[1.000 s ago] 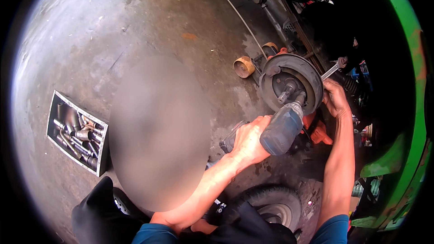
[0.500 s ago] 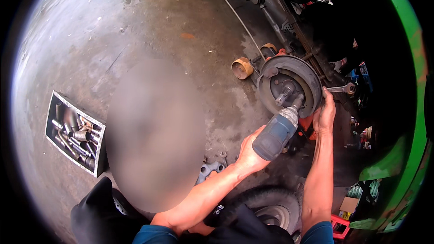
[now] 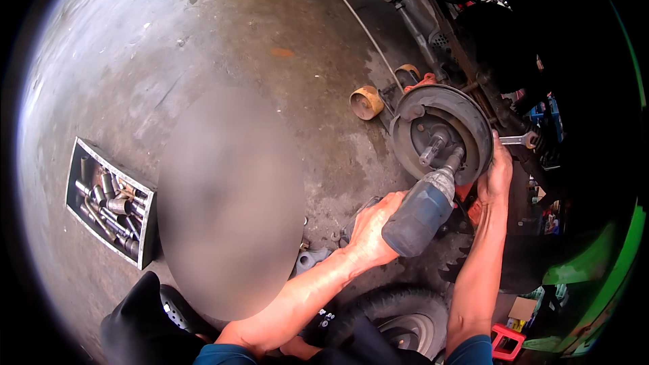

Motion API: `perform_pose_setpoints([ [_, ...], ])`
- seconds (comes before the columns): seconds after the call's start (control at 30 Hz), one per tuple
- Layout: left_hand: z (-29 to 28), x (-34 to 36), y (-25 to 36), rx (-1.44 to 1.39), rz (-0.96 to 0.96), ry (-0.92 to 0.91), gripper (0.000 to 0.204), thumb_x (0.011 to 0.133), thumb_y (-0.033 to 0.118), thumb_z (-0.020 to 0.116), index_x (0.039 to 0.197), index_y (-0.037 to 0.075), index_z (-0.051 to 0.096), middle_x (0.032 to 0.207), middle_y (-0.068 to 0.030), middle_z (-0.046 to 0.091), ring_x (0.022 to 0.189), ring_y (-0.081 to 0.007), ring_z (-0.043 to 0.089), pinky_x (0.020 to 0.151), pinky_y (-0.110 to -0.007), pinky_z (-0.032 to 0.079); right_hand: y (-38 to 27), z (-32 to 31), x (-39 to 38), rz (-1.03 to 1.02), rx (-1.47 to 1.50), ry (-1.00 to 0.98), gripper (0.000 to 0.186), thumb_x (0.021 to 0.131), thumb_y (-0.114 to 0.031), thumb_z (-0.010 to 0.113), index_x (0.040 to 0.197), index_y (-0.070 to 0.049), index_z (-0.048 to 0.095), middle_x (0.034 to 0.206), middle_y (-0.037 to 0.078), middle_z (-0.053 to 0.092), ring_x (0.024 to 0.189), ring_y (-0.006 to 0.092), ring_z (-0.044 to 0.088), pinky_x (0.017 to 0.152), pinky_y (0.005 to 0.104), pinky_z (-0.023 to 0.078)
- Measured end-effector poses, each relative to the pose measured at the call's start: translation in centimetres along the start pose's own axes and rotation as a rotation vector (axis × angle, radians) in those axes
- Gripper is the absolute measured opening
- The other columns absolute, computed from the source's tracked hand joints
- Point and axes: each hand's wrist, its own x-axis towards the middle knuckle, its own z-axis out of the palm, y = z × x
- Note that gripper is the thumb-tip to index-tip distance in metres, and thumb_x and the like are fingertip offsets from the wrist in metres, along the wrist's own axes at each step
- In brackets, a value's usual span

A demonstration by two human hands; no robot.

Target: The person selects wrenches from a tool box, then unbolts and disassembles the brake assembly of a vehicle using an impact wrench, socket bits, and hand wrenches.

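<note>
My left hand (image 3: 375,230) is closed around the handle of a dark blue-grey impact wrench (image 3: 419,216). The tool's nose points away from me, and its socket (image 3: 456,157) sits against the inner face of a round brake backing plate (image 3: 403,136), beside the splined shaft (image 3: 433,147) at the centre. At the plate's right edge is my right hand (image 3: 497,176), its fingertips partly hidden behind the rim. An open-end wrench (image 3: 517,140) juts out to the right from its fingers, the other end out of sight behind the plate.
A metal box of sockets (image 3: 111,206) stands on the concrete floor at left. Beyond the plate lies a rusty yellow cylinder (image 3: 366,103). A tyre (image 3: 399,297) is close to me, with a grey metal part (image 3: 311,260) nearby. Green machine framework (image 3: 608,290) borders the right. A grey blur covers the middle left.
The view has shifted a little, so the plate and both hands appear slightly farther right and lower. The impact wrench has tilted slightly, its socket still at the plate; both grips are kept.
</note>
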Motion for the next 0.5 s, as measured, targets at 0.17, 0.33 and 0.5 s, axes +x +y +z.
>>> perform_pose_setpoints([
  [0.17,-0.6,0.8,-0.7,-0.034,-0.019,-0.117,0.049,0.075,0.029,0.067,0.119,0.011,0.054,0.113,-0.0158,0.06,0.107,-0.034,0.056,0.09,-0.04,0.045,-0.1,0.3,-0.9,0.016,-0.015,0.079,0.039,0.096,-0.029,0.049,0.116,0.003,0.055,0.116,0.013,0.059,0.104,0.0207,0.058,0.094,0.0328,0.044],
  [0.33,-1.9,1.1,0.6,-0.02,0.025,-0.074,0.036,0.07,0.008,0.071,0.104,0.006,0.06,0.091,-0.0078,0.061,0.082,-0.0234,0.062,0.074,-0.031,0.049,1.9,1.6,-2.4,-0.073,0.293,0.064,0.042,0.097,-0.031,0.047,0.118,0.004,0.053,0.118,0.012,0.058,0.107,0.0196,0.056,0.096,0.033,0.041],
  [0.5,-1.2,1.1,-1.5,0.017,0.059,-0.15,0.045,0.075,0.023,0.07,0.116,0.011,0.055,0.111,-0.0126,0.061,0.105,-0.0307,0.059,0.088,-0.037,0.046,2.4,-0.6,-1.3,-0.118,0.198,0.012,0.034,0.095,-0.027,0.052,0.114,0.001,0.056,0.114,0.012,0.061,0.105,0.0186,0.058,0.094,0.0322,0.043],
])
